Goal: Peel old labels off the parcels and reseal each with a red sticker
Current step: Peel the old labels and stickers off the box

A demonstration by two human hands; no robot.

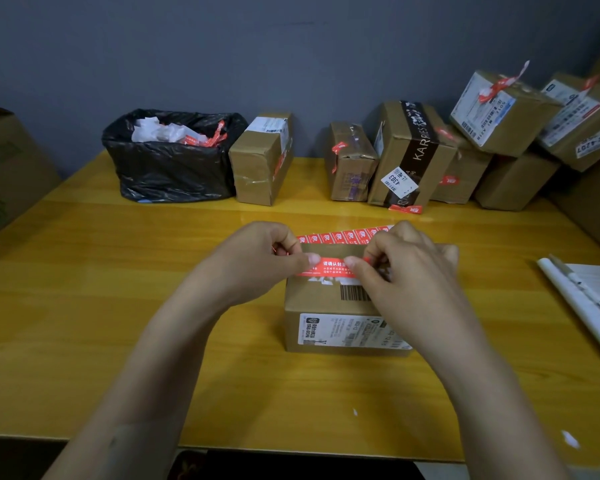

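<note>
- A dark band [421, 147] around a tall parcel [392, 140] in the back row reads "KARRIES".
- A white label [399, 181] on it reads "4303".
- The red sticker [331, 266] shows white Chinese characters, "请确认封".
- A small tag [594, 147] on the far-right parcel [589, 157] ends in "4207".

The counter [118, 271] is glossy yellow wood. The parcel [312, 299] is matt brown cardboard bearing a paper label [340, 330]. The red sticker [333, 266] looks smooth. The bin bag [167, 168] is shiny, crinkled black plastic.
</note>
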